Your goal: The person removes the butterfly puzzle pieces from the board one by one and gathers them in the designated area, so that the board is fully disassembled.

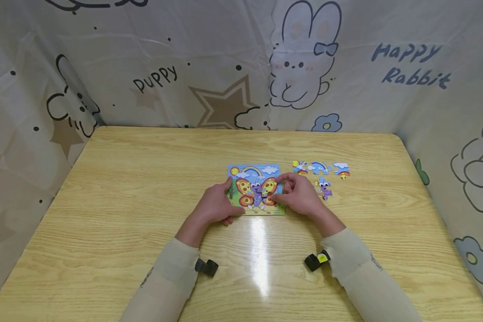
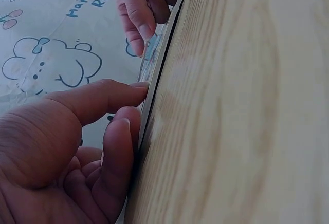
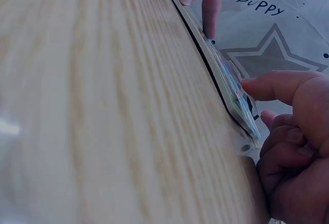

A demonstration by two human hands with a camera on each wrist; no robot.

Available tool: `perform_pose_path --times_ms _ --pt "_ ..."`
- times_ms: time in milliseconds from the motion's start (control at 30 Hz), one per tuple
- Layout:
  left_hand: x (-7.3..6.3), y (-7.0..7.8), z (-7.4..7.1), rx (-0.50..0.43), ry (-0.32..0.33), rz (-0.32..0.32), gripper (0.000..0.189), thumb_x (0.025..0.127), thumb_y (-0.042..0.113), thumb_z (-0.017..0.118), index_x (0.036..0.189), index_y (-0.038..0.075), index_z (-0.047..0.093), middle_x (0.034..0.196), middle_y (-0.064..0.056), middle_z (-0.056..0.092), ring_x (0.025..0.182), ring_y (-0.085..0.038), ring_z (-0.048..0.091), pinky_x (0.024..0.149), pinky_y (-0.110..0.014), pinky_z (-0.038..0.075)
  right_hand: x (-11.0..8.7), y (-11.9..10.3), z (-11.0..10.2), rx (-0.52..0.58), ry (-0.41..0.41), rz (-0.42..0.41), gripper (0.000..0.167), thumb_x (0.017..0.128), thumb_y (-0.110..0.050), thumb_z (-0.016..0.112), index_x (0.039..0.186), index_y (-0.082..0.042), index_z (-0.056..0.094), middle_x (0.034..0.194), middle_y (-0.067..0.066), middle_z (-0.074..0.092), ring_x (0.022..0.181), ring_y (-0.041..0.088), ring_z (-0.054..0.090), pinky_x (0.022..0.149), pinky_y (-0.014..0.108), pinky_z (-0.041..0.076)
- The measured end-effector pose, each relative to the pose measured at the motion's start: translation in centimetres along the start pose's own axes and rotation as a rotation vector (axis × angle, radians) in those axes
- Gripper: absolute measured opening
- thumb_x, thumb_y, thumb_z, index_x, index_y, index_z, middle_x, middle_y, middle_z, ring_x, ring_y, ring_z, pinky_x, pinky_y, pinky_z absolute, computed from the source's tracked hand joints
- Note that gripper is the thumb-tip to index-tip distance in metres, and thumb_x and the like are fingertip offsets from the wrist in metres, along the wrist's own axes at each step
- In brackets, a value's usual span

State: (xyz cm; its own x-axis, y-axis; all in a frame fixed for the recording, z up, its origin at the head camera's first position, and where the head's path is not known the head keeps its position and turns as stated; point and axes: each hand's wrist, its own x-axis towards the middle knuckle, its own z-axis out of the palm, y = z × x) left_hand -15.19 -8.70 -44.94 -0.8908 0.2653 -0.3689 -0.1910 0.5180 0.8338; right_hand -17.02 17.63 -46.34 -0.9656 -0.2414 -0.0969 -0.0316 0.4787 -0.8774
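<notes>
A butterfly jigsaw puzzle board point(image 1: 261, 169) lies flat on the table. My left hand point(image 1: 217, 203) holds it at its left side, thumb at the near left corner and index finger farther up the edge. In the left wrist view the left thumb point(image 2: 103, 99) rests on the board's rim. Over the board's right part, my right hand point(image 1: 299, 194) pinches a puzzle piece point(image 1: 270, 185) with a butterfly wing between thumb and index finger. In the right wrist view this thin piece point(image 3: 232, 68) stands slightly tilted above the board's surface.
Several loose puzzle pieces point(image 1: 319, 167) lie in a row right of the board. Another purple piece point(image 1: 324, 188) lies beside my right hand. The wooden table point(image 1: 145, 179) is bordered by a printed curtain point(image 1: 165, 40) behind and at both sides.
</notes>
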Motion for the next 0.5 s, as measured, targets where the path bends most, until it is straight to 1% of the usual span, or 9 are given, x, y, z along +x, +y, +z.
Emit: perform_pose_path --times_ms 233,500 --pt "-0.11 0.03 -0.13 -0.027 -0.014 -0.014 0.109 0.077 0.008 0.087 0.16 0.01 0.017 0.063 -0.015 0.06 0.043 -0.022 0.06 0.044 -0.036 0.054 -0.3 0.07 -0.14 0.032 0.023 -0.014 0.04 0.081 -0.014 0.086 0.113 -0.004 0.065 0.062 0.0 0.034 0.054 0.016 0.033 0.057 0.032 0.034" --pt "-0.21 0.08 -0.28 -0.059 -0.032 -0.014 0.11 0.077 0.004 0.087 0.161 0.01 0.016 0.064 -0.016 0.06 0.044 -0.023 0.061 0.044 -0.037 0.055 -0.99 0.32 -0.57 0.036 0.06 0.003 0.04 0.081 -0.015 0.085 0.115 -0.008 0.065 0.063 -0.001 0.032 0.055 0.016 0.03 0.062 0.034 0.037"
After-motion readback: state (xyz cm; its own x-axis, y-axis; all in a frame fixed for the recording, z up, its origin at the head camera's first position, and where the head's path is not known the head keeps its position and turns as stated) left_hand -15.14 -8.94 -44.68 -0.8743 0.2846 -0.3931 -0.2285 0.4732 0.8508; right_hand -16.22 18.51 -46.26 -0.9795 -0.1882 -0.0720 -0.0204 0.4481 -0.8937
